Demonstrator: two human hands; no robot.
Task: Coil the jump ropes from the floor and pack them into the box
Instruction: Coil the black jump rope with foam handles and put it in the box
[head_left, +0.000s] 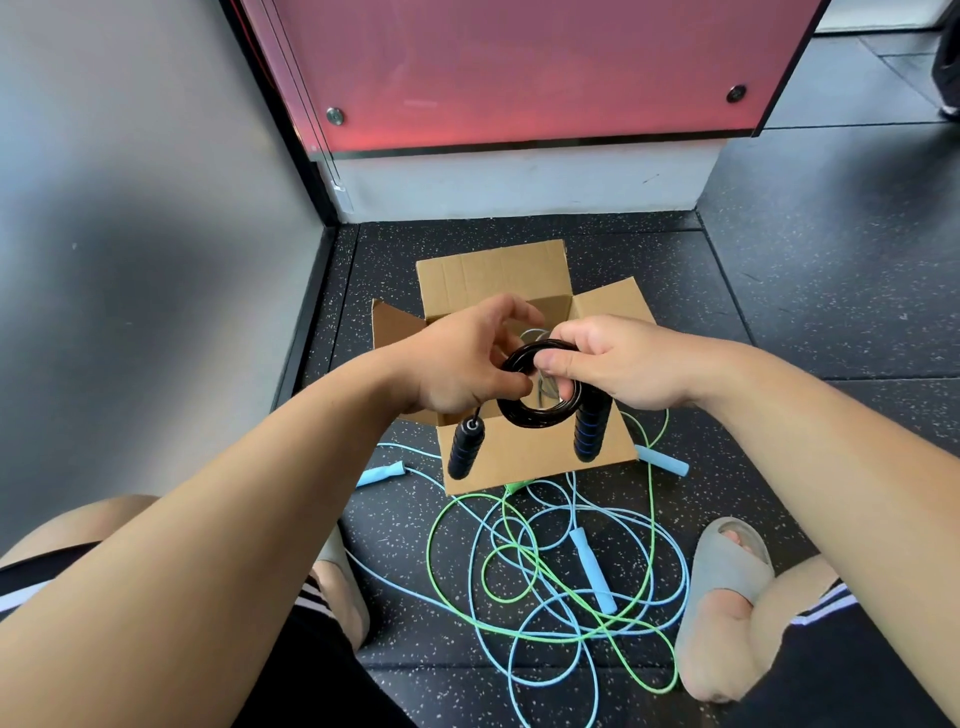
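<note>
Item: black jump rope (537, 384), wound into a tight glossy ring, held in the air above the open cardboard box (519, 457). Pinched at the ring's 9 o'clock by left hand (462, 364), thumb and forefinger closed on the strands, other fingers loosely spread. Gripped at 2 o'clock by right hand (623, 364), thumb across the turns, fingers curled behind. Foam handles: one (466, 447) dangling at 7 o'clock, the other (590, 426) hanging at 5 o'clock. Judged light, springy and slick-coated. Likely to spring open if released, so best clamped across all turns at once. Blue ropes (592, 569) and green rope (428, 551): loose and tangled on the floor at the box's 6 o'clock.
</note>
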